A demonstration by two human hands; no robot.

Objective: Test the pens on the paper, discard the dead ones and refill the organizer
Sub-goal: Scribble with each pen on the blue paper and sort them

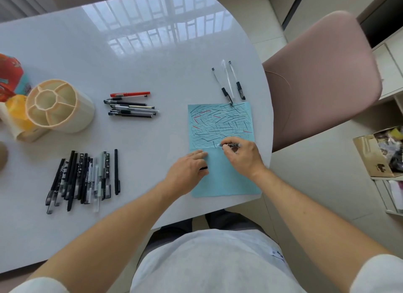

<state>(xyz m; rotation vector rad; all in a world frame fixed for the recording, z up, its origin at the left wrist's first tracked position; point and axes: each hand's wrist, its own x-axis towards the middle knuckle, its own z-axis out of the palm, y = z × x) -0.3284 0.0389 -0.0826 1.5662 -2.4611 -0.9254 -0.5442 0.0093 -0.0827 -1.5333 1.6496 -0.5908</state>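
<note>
A light blue paper (224,181) lies at the table's right edge, its upper half covered in black and red strokes. My right hand (242,156) grips a black patterned pen (231,145) with its tip on the paper. My left hand (188,168) presses flat on the paper's left side, with a small black piece, perhaps a cap (204,168), under its fingers. A cream round organizer (58,106) with empty compartments stands at the left. Several pens (84,179) lie in a pile at the front left. Another group (130,106) lies mid-table. Three pens (231,81) lie above the paper.
A pink chair (322,74) stands right of the white table (130,52). Colourful packaging (11,79) sits behind the organizer at the left edge. A cardboard box (379,153) of items sits on shelving at the far right.
</note>
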